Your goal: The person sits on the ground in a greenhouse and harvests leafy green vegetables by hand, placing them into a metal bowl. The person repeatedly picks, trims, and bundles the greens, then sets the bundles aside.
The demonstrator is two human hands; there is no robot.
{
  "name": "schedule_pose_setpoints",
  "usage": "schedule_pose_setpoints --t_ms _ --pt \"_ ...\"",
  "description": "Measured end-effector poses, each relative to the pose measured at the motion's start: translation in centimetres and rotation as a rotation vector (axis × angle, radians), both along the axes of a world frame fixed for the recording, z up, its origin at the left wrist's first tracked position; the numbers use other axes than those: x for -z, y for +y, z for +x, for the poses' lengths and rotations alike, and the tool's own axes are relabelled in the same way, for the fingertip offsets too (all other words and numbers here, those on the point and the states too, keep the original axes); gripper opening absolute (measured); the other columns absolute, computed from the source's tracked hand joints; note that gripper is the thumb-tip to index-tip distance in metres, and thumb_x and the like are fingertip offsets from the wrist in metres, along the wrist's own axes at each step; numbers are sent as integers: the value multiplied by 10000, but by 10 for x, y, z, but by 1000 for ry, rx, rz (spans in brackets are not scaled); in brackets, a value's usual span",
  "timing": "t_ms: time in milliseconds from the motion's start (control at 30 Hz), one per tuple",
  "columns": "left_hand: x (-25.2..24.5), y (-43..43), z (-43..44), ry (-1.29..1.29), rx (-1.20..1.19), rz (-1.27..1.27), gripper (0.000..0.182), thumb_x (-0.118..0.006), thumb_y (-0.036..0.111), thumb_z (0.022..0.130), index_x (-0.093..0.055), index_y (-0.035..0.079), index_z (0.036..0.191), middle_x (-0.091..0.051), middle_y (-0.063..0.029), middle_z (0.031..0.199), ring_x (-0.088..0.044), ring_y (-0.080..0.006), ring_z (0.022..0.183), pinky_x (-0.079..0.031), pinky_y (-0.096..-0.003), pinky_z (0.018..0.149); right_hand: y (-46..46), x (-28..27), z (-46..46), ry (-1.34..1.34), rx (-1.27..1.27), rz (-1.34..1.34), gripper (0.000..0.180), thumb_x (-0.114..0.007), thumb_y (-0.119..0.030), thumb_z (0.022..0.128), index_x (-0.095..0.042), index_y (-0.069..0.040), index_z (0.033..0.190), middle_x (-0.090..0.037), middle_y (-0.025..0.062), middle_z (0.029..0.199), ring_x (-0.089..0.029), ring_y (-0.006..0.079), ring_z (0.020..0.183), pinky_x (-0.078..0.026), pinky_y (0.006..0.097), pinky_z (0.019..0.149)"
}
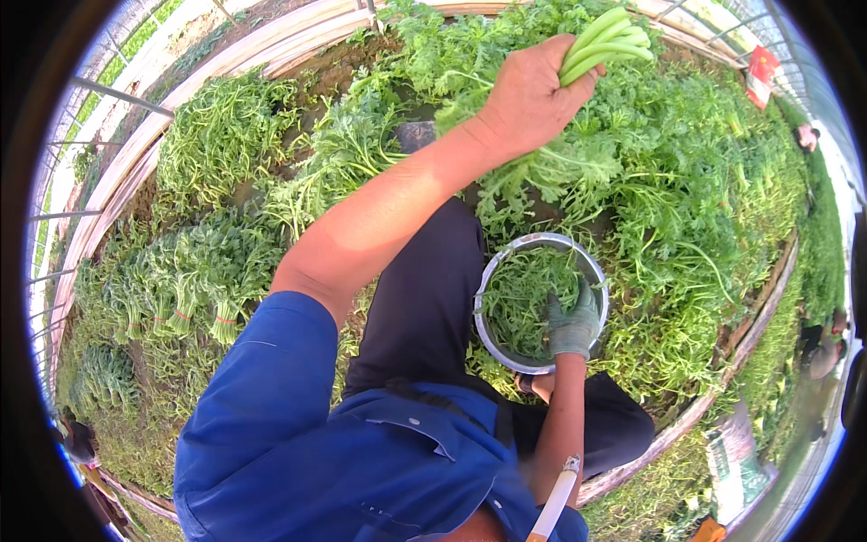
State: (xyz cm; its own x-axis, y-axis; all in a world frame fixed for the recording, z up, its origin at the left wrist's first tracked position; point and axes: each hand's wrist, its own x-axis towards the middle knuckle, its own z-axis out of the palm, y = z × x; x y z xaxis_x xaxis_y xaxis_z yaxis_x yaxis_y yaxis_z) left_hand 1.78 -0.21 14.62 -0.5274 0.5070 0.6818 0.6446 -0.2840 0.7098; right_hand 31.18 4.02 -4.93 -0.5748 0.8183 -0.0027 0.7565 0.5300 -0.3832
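My left hand [538, 95], bare, is shut around a bunch of leafy greens [603, 44]. Its pale green stems point up and to the right, and its leaves hang below the hand. My right hand [574, 322] wears a grey-green glove and reaches into a round metal basin [482, 325]. Loose green leaves [521, 298] lie in the basin around its fingers. The fingertips are partly hidden among the leaves, so any grip there cannot be made out. The basin stands on the ground beside my bent knee.
Uncut leafy plants [677, 169] grow ahead and to the right. Bundles tied with red bands [223, 322] lie at the left, near a heap of greens [223, 142]. A wooden edging [752, 339] borders the bed. A lit cigarette [555, 498] juts into view below. Other people [823, 356] are at the rim.
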Motion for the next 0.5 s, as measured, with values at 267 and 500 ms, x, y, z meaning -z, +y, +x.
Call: schedule_pose_setpoints --t_ms 267,500 --pt "79 -50 -127 854 -437 -784 139 -635 173 806 -609 127 933 -664 -97 754 -665 -319 680 -515 -443 588 -13 68 5 -25 -21 -343 574 -755 -236 815 -560 -7 1305 -665 174 1199 -662 287 1066 -504 359 923" --pt "273 -99 -137 466 -372 -1302 201 -681 212 775 -595 137 941 -688 -85 851 -677 -301 823 -509 -452 701 -26 71 3 -119 -78 -493 538 -715 -324 834 -592 -43 1276 -651 190 1204 -629 363 1092 -483 411 950"
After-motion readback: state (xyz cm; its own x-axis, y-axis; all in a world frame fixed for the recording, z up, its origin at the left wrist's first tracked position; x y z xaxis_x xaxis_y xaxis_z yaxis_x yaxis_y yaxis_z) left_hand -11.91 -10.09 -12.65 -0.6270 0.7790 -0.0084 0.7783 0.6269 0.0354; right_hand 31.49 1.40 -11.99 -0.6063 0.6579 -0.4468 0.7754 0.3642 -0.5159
